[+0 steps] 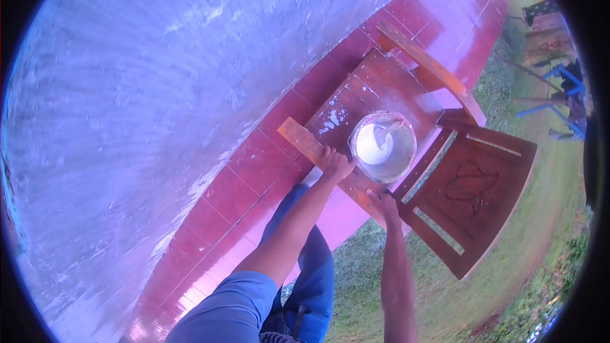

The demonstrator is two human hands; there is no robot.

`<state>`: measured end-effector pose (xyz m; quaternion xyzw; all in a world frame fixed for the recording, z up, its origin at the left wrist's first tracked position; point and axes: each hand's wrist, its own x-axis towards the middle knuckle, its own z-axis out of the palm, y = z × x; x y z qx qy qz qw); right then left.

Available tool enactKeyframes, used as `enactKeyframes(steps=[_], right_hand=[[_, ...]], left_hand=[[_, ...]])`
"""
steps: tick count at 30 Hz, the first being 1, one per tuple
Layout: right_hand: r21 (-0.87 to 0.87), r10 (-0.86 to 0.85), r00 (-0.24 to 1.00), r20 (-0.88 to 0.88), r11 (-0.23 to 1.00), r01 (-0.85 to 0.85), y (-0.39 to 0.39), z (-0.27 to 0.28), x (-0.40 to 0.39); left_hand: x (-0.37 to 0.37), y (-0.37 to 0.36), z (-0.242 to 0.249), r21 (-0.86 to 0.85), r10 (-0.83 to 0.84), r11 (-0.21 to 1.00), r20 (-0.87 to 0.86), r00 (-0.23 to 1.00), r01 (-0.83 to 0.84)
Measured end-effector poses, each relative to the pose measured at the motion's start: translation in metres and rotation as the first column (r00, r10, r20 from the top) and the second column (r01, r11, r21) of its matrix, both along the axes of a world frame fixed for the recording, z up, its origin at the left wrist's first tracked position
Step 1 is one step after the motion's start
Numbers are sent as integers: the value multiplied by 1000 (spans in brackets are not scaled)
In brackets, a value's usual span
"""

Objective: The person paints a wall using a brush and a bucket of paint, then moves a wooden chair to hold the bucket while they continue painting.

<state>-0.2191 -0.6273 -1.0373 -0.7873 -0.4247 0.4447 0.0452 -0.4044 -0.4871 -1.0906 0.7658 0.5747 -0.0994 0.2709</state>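
Note:
A brown wooden armchair (pixel 489 184) stands on the red tiles, its carved backrest to the right. On its seat, spotted with white paint, rests a round bucket (pixel 406 146) with white paint inside. My left hand (pixel 337 165) is closed around the near armrest (pixel 298 140), just left of the bucket. Further back along the same armrest, my right hand (pixel 384 206) grips it close to the backrest. Parts of the fingers of both hands are hidden.
A whitish-blue wall (pixel 159 89) fills the left side. Red floor tiles (pixel 235 184) run along its base. Grass (pixel 362 279) lies to the right beyond the tile edge. Blue-framed objects (pixel 565 89) and cloths are at the far upper right.

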Motion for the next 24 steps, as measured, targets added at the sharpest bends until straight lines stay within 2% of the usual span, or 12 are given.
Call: enactKeyframes(steps=[2, 4, 6, 9, 11, 13, 15, 17, 18, 24], right_hand=[[-122, 8, 998, -54, 992, -14, -5, 18, -32], [-121, -7, 1000, -20, 993, 5, -24, 12, -58], [-110, -30, 999, 28, 993, 33, -43, -12, -85], [24, -66, 989, 134, 998, 63, -83, -40, -129], [-23, -43, 999, 32, 999, 44, -92, -43, -149], [-34, -29, 997, 78, 999, 32, -106, -49, -173], [7, -53, 999, 2, 999, 53, -123, -60, -194], [33, -48, 996, 71, 998, 45, -140, -88, -214], [-11, -68, 996, 60, 998, 69, -149, -80, -224], [14, -7, 1000, -6, 1000, 7, -189, -84, -259]], left_hand=[[-27, -18, -14, 62, -7, 998, 33, 999, 5], [-50, -38, -21, 73, 0, 997, 39, 999, -3], [-76, -48, -27, 44, 0, 999, 38, 999, -2], [-122, -72, -33, 26, -18, 1000, 29, 999, 17], [-144, -82, -37, 42, -14, 999, 21, 1000, 13], [-166, -95, -46, -29, -30, 999, 31, 999, 31], [-187, -110, -56, -9, -23, 1000, 51, 998, 24], [-211, -128, -65, 18, -22, 1000, 52, 998, 21], [-221, -134, -60, -77, -46, 996, 34, 998, 48], [-255, -175, -45, -25, -53, 998, 1, 999, 53]])
